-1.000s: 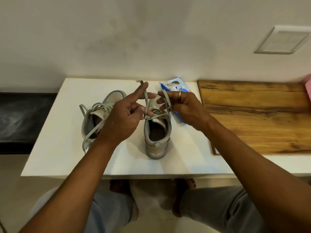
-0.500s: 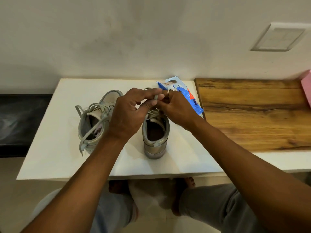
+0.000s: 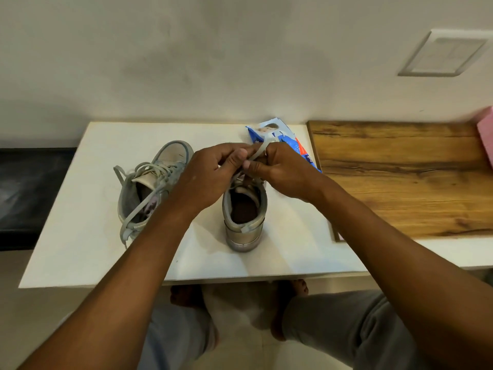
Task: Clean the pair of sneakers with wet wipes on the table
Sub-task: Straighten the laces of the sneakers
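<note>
Two grey sneakers stand on the white table [image 3: 80, 249]. The left sneaker [image 3: 149, 188] has loose laces hanging over its side. The right sneaker [image 3: 244, 217] points away from me, heel toward the front edge. Above its tongue my left hand [image 3: 210, 180] and my right hand [image 3: 280, 172] meet, each pinching the grey lace [image 3: 257, 153] of that shoe. A blue pack of wet wipes [image 3: 277, 137] lies behind my right hand, partly hidden by it.
A wooden board [image 3: 400, 177] covers the table's right part. A pink object [image 3: 485, 129] shows at the far right edge. A dark bench [image 3: 26, 188] sits left of the table. The wall rises right behind; my knees and feet are under the front edge.
My hands were apart, pulling the lace ends out to the sides. They have come together over the right sneaker's tongue, still pinching the lace.
</note>
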Available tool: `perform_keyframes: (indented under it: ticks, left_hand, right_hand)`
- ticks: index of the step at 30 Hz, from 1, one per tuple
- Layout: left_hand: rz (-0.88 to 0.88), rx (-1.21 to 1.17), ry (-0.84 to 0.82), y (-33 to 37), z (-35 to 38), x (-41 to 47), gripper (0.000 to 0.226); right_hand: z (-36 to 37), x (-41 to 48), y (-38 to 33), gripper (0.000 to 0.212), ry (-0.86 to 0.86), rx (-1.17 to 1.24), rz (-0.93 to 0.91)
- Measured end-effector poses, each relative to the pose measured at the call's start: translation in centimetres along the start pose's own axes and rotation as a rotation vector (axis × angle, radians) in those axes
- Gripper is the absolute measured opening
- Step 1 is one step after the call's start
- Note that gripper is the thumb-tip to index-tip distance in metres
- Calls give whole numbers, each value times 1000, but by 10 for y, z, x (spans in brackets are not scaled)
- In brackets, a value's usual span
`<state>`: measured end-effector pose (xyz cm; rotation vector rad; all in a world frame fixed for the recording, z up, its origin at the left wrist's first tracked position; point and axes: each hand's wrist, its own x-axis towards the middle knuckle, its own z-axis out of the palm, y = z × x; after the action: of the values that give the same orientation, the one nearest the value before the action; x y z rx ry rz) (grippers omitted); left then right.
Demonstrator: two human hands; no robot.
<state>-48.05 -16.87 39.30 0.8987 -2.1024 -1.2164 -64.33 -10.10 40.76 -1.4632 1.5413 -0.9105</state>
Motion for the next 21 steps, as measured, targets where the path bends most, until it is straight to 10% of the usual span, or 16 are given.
perform_keyframes:
  ticks: [11,21]
  left_hand:
    - [56,360,44,-6,-8,1,20]
    - [-170,330,20,0,-10,-2,22]
  right_hand:
    - [4,10,11,44,345,-70,120]
    - [13,3,8,40,39,-244,-23]
